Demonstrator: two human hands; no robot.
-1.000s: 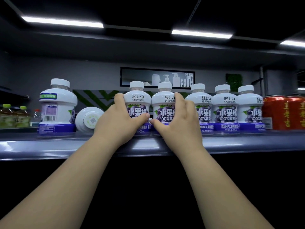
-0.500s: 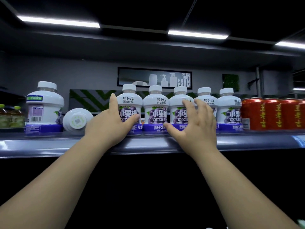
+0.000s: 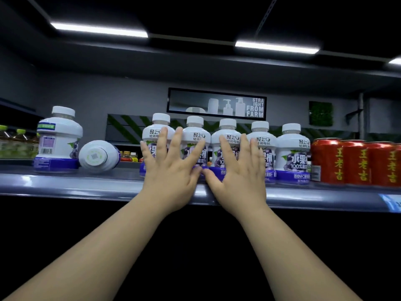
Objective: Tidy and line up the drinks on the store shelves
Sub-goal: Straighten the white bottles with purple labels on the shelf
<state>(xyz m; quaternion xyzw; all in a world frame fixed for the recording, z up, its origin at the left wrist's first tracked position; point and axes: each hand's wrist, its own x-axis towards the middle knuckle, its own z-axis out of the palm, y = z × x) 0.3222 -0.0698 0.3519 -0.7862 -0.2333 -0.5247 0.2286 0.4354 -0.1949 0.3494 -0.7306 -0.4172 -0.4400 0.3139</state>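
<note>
**Shelf stock: grape-juice bottles, both hands flat against the row**

- Shelf (image 3: 86, 186): grey and front-lipped, it is carrying all the drinks listed below.
- Row of five bottles (image 3: 293, 156): white with purple grape labels and white caps, they are standing upright side by side near the shelf's front edge, labels facing out.
- Left hand (image 3: 171, 170): its fingers are lying straight and spread across the fronts of the first and second bottles of the row. It is gripping nothing.
- Right hand (image 3: 238, 172): its fingers are likewise lying straight and spread, over the third and fourth bottles. It is holding nothing. Both thumbs are pointing inward and nearly meeting at the base of the row.
- Lone bottle (image 3: 58, 140): same kind, it is standing upright well to the left of the row, barcode side facing out.
- Toppled bottle (image 3: 97, 156): it is lying on its side just beside the lone bottle, base facing the camera.
- Red cans (image 3: 327, 160): they are standing upright just right of the fifth bottle.
- Wall sign (image 3: 217, 104): it is hanging behind the row.
</note>
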